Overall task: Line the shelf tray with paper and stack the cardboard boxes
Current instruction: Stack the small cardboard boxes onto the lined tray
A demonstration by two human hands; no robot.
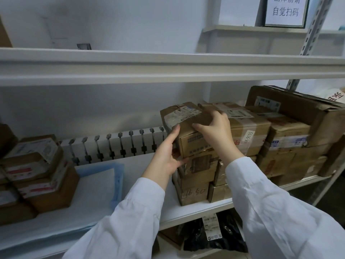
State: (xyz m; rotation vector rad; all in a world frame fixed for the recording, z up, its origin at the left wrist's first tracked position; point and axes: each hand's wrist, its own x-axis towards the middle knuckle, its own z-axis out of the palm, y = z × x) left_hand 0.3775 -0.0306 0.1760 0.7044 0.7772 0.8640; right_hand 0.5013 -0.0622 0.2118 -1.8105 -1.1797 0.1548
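Cardboard top box (188,128) sits crowning the right-hand stack, straight ahead of me; my left hand (166,156) clasps its left end, my right hand (214,131) its top, long axis running left-right, blue paper (99,184) lying leftward.

Single head view, close in, looking forward and slightly down past both sleeves; left hand (166,156) and right hand (216,131) mid-frame, shelf (149,163) just beyond.
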